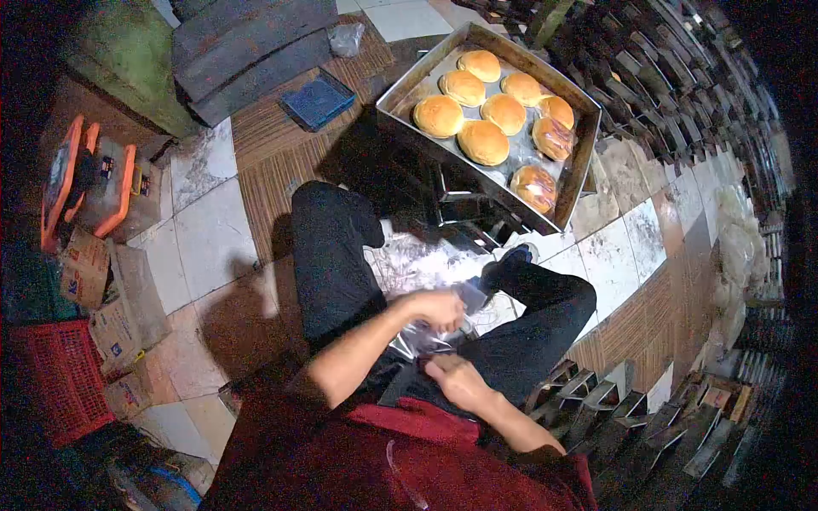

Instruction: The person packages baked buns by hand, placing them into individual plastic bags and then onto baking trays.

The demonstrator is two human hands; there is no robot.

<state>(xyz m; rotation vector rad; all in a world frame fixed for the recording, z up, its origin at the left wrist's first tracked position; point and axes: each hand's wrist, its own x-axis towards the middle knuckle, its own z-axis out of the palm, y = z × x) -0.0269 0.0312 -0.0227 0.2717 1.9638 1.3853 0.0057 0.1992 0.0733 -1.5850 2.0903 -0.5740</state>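
Over my lap, my left hand (436,310) is closed, its fingers curled at a crumpled, shiny clear plastic bag (417,339). My right hand (458,381) sits just below and nearer my body, fingers also curled at the plastic's lower edge. Glare and blur hide exactly what lies between the fingers. In front of me, a deep metal baking tray (579,170) rests on a dark stand. It holds several golden round buns (484,142). Two buns at its right side, including a bun (534,188) near the corner, appear wrapped in printed clear plastic.
Dark metal racks or stacked trays (656,94) stand at the right. A blue shallow tray (317,100) lies on the floor mat ahead. To the left are clear boxes with orange handles (119,192), cardboard boxes (85,268) and a red crate (64,375).
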